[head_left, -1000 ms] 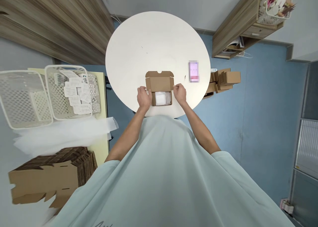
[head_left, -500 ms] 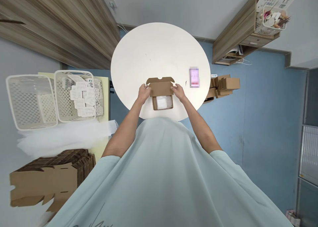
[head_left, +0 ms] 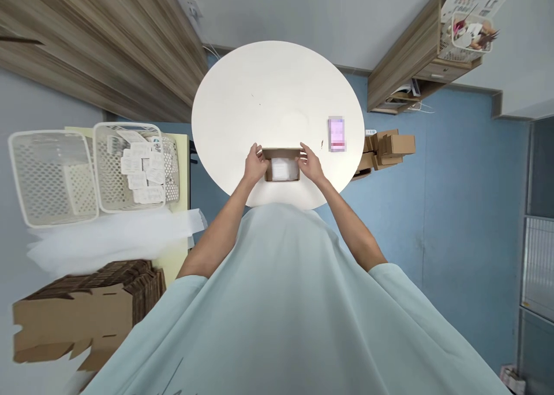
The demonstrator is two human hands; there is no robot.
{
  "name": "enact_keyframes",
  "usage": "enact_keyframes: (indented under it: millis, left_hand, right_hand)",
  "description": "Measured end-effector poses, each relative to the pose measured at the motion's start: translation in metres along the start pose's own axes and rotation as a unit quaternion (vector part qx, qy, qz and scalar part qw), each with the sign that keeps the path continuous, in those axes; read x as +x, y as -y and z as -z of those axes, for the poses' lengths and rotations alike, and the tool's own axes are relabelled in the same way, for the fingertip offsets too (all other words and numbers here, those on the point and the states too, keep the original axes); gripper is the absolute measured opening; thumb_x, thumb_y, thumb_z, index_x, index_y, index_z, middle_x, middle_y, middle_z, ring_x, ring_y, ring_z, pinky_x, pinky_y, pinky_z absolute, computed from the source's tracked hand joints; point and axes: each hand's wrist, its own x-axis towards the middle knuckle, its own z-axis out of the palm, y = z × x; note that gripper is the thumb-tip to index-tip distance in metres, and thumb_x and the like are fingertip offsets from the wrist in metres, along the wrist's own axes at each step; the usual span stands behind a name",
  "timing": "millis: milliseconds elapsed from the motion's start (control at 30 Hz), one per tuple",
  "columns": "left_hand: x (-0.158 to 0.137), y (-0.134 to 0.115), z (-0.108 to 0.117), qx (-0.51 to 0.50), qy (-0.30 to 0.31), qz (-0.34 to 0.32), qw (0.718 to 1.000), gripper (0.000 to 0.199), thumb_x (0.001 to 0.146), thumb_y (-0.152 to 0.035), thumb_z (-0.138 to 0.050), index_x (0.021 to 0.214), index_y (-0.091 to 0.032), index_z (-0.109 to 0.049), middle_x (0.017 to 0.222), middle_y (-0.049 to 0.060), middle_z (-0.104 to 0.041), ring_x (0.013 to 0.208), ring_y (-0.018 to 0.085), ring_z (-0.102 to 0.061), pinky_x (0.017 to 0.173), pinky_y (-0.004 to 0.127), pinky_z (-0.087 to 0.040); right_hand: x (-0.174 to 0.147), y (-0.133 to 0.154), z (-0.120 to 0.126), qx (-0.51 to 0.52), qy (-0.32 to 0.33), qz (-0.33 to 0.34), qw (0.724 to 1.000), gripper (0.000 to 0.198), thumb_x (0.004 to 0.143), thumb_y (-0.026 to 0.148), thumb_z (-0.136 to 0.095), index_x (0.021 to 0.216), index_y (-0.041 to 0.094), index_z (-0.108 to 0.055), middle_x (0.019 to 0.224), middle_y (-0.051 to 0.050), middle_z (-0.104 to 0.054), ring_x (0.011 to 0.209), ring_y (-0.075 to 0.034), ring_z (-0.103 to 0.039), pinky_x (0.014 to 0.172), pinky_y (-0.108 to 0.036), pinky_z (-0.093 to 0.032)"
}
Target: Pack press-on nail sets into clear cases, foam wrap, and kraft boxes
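A small brown cardboard box (head_left: 281, 153) stands at the near side of the round white table (head_left: 242, 89), its lid raised at the back. Inside it lies a white wrapped item (head_left: 284, 169), whose kind I cannot make out. My left hand (head_left: 255, 163) grips the left side of the lid, fingers curled at its edge. At the opposite side, my right hand (head_left: 311, 163) holds the lid's right edge the same way. Some fingertips are hidden behind the cardboard.
A phone-like pink, blurred object (head_left: 336, 134) lies on the table's right. On the left are white baskets (head_left: 99, 199), one with small white packs, white wrapping sheets (head_left: 116, 236) and stacked flat cardboard (head_left: 78, 320). Brown boxes (head_left: 400, 144) sit beyond the table's right edge.
The lid has tipped from leaning back to nearly upright, so its inner face now looks foreshortened. Both hands moved with it, and the box sits slightly farther from my body.
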Motion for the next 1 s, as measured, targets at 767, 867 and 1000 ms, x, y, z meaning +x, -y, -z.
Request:
enact_keyframes:
  millis: [767, 867, 1000]
  left_hand:
    - [-0.12, 0.028, 0.003, 0.229, 0.029, -0.066, 0.971, 0.057, 0.106, -0.021, -0.046, 0.162, -0.018, -0.058, 0.164, 0.017, -0.063, 0.154, 0.031, -0.059, 0.131, 0.048, -0.043]
    - [-0.123, 0.029, -0.001, 0.274, 0.056, -0.012, 0.96, 0.057, 0.106, -0.019, -0.046, 0.16, -0.021, -0.061, 0.147, 0.015, -0.075, 0.138, 0.034, -0.07, 0.12, 0.046, -0.05]
    - [-0.124, 0.029, -0.005, 0.309, 0.072, 0.027, 0.948, 0.053, 0.102, -0.018, -0.052, 0.153, -0.023, -0.066, 0.125, 0.014, -0.083, 0.118, 0.035, -0.076, 0.107, 0.042, -0.054]
  right_hand:
    - [-0.107, -0.002, -0.02, -0.229, 0.066, -0.098, 0.966, 0.046, 0.116, 0.03, -0.045, 0.159, 0.023, -0.058, 0.128, -0.014, -0.082, 0.121, -0.036, -0.076, 0.104, -0.046, -0.058]
    - [-0.108, -0.004, -0.026, -0.245, 0.093, -0.131, 0.956, 0.039, 0.116, 0.03, -0.046, 0.15, 0.024, -0.066, 0.124, -0.015, -0.083, 0.121, -0.036, -0.077, 0.101, -0.044, -0.058]
    - [-0.109, -0.013, -0.032, -0.228, 0.106, -0.141, 0.958, 0.036, 0.114, 0.034, -0.054, 0.145, 0.022, -0.069, 0.133, -0.015, -0.082, 0.125, -0.035, -0.075, 0.099, -0.041, -0.058]
